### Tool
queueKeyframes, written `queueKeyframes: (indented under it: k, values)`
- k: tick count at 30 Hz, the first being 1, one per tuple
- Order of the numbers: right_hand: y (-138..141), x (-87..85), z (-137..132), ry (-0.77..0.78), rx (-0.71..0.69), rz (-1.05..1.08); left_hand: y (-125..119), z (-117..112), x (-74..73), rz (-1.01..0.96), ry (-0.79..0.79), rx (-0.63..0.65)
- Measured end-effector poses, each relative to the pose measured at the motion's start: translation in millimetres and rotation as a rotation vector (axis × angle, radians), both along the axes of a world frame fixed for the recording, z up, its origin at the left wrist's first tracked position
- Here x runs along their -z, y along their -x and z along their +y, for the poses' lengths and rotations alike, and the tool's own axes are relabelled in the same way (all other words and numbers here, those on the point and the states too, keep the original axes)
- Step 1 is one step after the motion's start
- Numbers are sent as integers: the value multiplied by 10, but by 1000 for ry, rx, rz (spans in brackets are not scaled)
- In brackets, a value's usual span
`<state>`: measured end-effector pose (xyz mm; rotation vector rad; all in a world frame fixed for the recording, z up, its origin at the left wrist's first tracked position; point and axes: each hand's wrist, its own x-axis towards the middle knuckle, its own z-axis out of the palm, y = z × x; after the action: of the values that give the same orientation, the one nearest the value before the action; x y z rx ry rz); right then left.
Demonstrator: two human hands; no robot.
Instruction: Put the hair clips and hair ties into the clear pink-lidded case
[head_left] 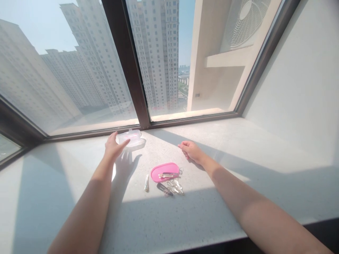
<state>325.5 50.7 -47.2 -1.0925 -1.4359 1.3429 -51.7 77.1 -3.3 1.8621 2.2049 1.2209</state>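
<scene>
My left hand (113,146) reaches to a small clear plastic box (131,137) near the window frame, fingers spread against its left side, thumb at its front. My right hand (191,150) rests on the stone sill to the right, fingers loosely curled, nothing visible in it. Between my arms lies a pink oval lid (164,171) with a metal hair clip on it. Several more hair clips (171,186) lie just in front of the lid, and one clip (146,183) lies alone to its left.
The pale speckled windowsill (238,148) runs wide to both sides, with its front edge near me. A dark window frame (129,67) stands behind the box. A white wall (304,81) closes the right end.
</scene>
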Motion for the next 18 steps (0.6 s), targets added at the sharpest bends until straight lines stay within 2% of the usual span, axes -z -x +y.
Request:
queueKeyframes:
  k: [2, 5, 7, 11, 15, 18]
  values:
    - [1, -12, -8, 5, -5, -5, 65, 83, 113, 25, 11, -12]
    - [-2, -27, -17, 20, -10, -17, 129, 139, 265, 0, -25, 83]
    - [-5, -28, -20, 32, -12, -23, 154, 151, 316, -25, -79, 113]
    - [-17, -9, -17, 41, -13, -31, 131, 118, 297, -21, -96, 122]
    - [-33, 9, -12, 43, -8, -30, 32, 17, 220, -132, -42, 175]
    - [-38, 6, -13, 48, -13, -32, -53, -56, 175, -136, -40, 226]
